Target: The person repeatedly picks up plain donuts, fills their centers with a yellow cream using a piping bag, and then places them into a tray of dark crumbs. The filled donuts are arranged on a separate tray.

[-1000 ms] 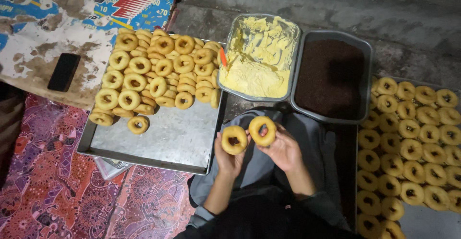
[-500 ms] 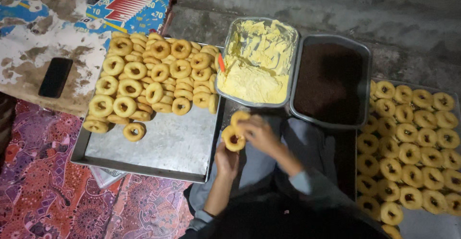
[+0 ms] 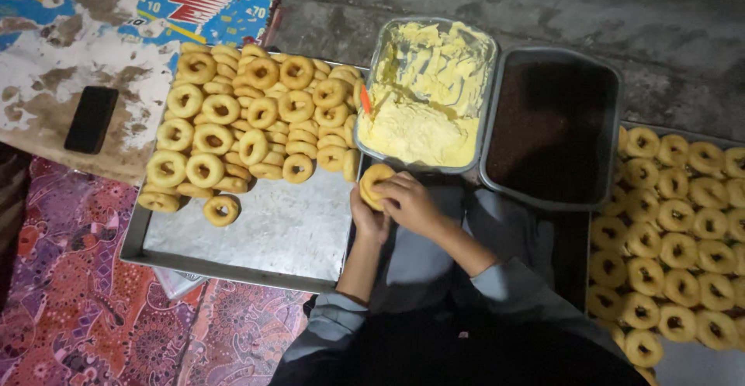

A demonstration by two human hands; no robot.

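I see both hands at the cream tub's (image 3: 425, 95) near rim. Right hand (image 3: 409, 202) and left hand (image 3: 368, 217) each have their grip closed on one ring cookie (image 3: 375, 182), beside the tray (image 3: 264, 231).

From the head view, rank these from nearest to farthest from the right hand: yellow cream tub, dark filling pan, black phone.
1. Yellow cream tub: just above the right hand, which presses ring biscuits together with the left hand.
2. Dark filling pan: to the upper right.
3. Black phone: far left, on the worn board.
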